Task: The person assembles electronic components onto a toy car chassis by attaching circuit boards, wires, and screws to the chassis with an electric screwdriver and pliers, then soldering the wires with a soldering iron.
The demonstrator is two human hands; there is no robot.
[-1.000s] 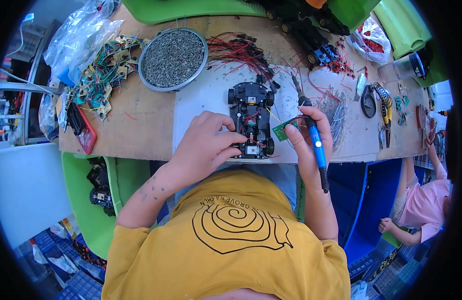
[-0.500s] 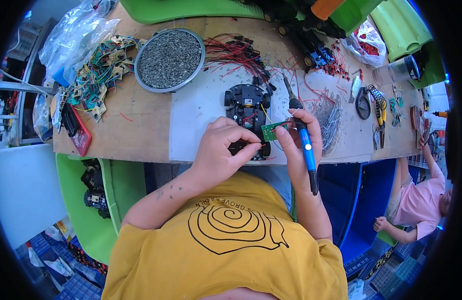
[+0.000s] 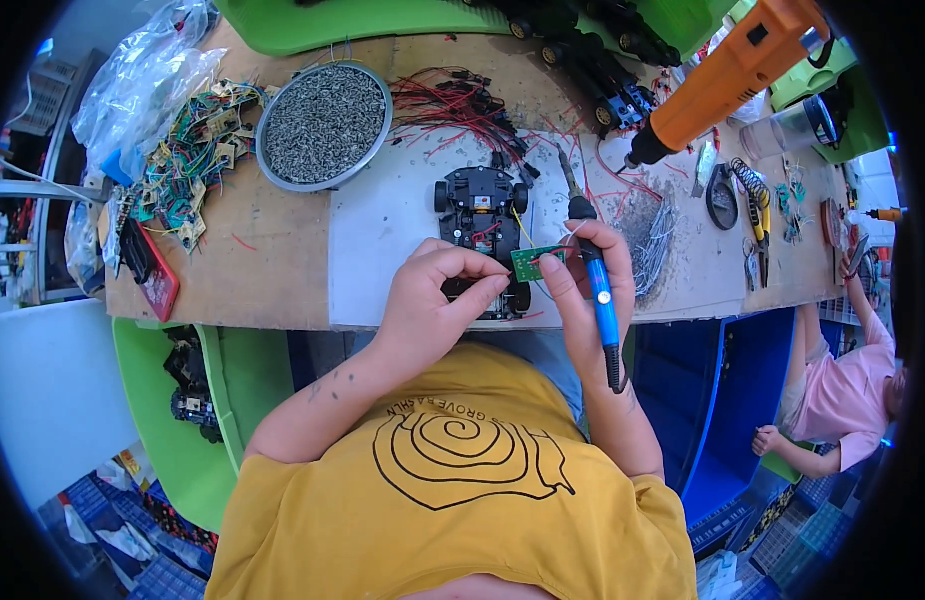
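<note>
My right hand point(image 3: 587, 290) holds a small green circuit board point(image 3: 526, 266) between thumb and fingers. The same hand also grips a blue soldering iron point(image 3: 607, 312), its metal tip pointing to the far side, away from the board. My left hand point(image 3: 430, 300) is closed in a pinch at the board's left edge; a thin red wire seems to be at the fingertips, mostly hidden. Beneath both hands lies a black toy car chassis point(image 3: 482, 188) with wheels, partly covered by my left hand. A yellow wire point(image 3: 524, 228) runs between chassis and board.
A round metal bowl of grey bits point(image 3: 325, 125) stands far left, beside a heap of wired boards point(image 3: 198, 165). Red wires point(image 3: 463, 105) lie behind the chassis. An orange power screwdriver point(image 3: 733, 80) hangs at upper right. Pliers point(image 3: 760, 225) lie right. Another person point(image 3: 838, 390) is at far right.
The orange power screwdriver has come much further into view at upper right. The board and both hands stay together over the chassis, with the left fingertips now close against the board's edge.
</note>
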